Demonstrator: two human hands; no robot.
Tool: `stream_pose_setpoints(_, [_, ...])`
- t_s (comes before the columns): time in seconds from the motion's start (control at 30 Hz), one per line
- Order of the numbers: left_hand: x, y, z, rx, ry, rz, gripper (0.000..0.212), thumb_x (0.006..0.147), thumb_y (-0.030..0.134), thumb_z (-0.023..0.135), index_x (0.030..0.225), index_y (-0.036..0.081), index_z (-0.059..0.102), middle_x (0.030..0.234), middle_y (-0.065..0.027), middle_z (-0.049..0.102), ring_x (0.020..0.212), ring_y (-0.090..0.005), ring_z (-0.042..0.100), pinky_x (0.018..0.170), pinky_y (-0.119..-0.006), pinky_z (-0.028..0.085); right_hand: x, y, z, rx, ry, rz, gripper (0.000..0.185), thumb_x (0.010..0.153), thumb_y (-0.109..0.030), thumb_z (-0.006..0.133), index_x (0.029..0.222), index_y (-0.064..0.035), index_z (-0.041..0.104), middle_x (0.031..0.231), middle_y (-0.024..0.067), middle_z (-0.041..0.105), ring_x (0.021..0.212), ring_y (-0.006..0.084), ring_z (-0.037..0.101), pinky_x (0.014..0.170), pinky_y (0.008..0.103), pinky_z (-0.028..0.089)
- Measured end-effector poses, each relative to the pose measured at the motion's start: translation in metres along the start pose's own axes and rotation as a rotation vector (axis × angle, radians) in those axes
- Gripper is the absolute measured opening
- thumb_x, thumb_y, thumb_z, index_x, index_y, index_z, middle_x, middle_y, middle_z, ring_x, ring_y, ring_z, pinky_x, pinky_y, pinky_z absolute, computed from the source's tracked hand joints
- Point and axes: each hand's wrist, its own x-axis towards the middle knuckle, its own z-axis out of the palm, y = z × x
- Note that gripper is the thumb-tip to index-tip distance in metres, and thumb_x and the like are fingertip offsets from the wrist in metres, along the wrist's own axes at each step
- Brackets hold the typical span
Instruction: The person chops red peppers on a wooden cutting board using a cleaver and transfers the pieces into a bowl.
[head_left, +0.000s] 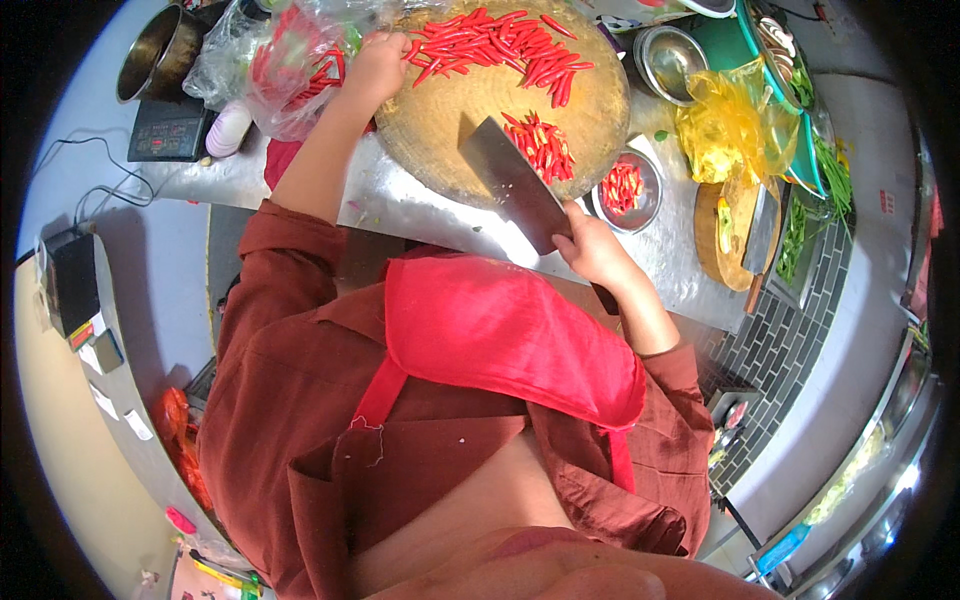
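Note:
My right hand (589, 244) grips a cleaver (514, 184), whose broad blade lies over the near edge of a round wooden chopping board (450, 124). Beside the blade is a pile of cut red chilies (541, 148). Whole red chilies (487, 41) spread across the far part of the board. At the board's upper left, my left hand (384, 64) has its fingers curled at the end of the whole chilies; whether it holds one cannot be told. A metal bowl (655, 202) with cut chilies (622, 187) stands just right of the board.
Left of the board lie a clear plastic bag (281, 82) of chilies, a cut onion (229, 129), a digital scale (169, 133) and a metal pot (154, 56). To the right are stacked metal bowls (670, 64), a yellow plastic bag (727, 124) and a smaller board (712, 244) with a second cleaver (762, 229).

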Motion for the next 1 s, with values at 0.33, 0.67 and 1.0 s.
stream_pose_setpoints(0.33, [-0.083,0.104,0.000,-0.707,-0.463,0.069,0.020,0.077,-0.001,0.057,0.096,0.002,0.056,0.082,-0.0096,0.056,0.078,-0.0182,0.058,0.070,-0.029,0.047,0.004,0.018,-0.004,0.013,0.121,0.135,0.031,0.079,-0.005,0.056,0.105,0.0030,0.041,0.059,0.0154,0.057,0.047,0.0226,0.058,0.045,0.0340,0.045])
stream_pose_setpoints(0.67, [-0.089,0.120,0.019,-0.275,-0.171,0.329,0.013,0.072,0.002,0.057,0.084,0.006,0.058,0.083,-0.0113,0.056,0.081,-0.0299,0.056,0.072,-0.037,0.047,-0.001,-0.011,-0.012,-0.107,0.060,0.161,0.031,0.077,-0.007,0.057,0.102,0.0024,0.041,0.075,0.0255,0.058,0.075,0.0421,0.057,0.064,0.0450,0.045])
stream_pose_setpoints(1.0, [-0.094,0.116,0.026,-0.344,-0.125,0.354,0.011,0.070,0.000,0.060,0.080,0.005,0.057,0.081,-0.0094,0.056,0.079,-0.0285,0.056,0.070,-0.036,0.047,0.002,-0.023,-0.001,-0.151,0.037,0.101,0.031,0.076,-0.007,0.057,0.098,0.0050,0.039,0.072,0.0283,0.056,0.073,0.0440,0.056,0.063,0.0479,0.044])
